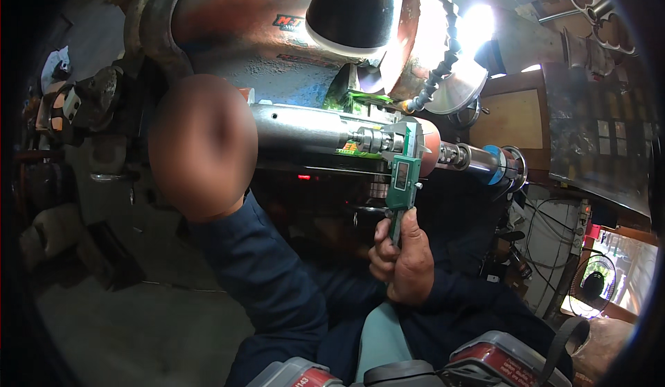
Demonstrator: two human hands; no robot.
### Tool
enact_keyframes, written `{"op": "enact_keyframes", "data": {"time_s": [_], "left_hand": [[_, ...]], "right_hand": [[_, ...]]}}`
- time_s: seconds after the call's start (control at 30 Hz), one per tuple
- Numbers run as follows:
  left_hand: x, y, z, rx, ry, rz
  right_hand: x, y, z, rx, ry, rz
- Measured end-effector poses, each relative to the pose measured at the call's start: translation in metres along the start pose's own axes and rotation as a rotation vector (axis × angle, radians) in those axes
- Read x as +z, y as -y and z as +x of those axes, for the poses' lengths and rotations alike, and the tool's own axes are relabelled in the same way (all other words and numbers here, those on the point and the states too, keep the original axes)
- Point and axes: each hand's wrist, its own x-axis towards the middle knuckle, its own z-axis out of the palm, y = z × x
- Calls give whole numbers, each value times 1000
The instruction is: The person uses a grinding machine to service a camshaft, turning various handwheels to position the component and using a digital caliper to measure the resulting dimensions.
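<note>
My right hand (405, 262) grips the lower end of a green digital caliper (403, 179) with its thumb along the front. The caliper stands upright, with its jaws up at a stepped metal workpiece (373, 139). Whether the jaws touch the metal, I cannot tell. Just right of the caliper is a reddish round part (431, 144). At the left, my left hand (203, 148) is raised in front of the machine beside a long grey cylinder (298, 128). It is blurred, so its fingers and anything in them do not show.
A large worn red-and-blue machine body (235, 23) spans the back. Over it hang a black lamp (353, 9) and a dark segmented hose (449, 37). A silver cylinder with a blue band (485, 164) and a handwheel lies to the right. A fan (593, 284) stands far right.
</note>
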Motion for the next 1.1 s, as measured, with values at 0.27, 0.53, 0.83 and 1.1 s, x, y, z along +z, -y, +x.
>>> {"op": "enact_keyframes", "data": {"time_s": [0.27,0.53,0.83,1.1], "left_hand": [[3,6,-1,16,-27,-39],[-2,0,0,-30,-13,-34],[-1,3,-1,-46,-5,-29],[-2,3,2,0,-10,-28]], "right_hand": [[-5,2,0,39,-6,-6],[-5,-1,1,32,-21,-20],[-3,4,-2,47,-29,-40],[5,38,-13,174,-40,-48]]}}
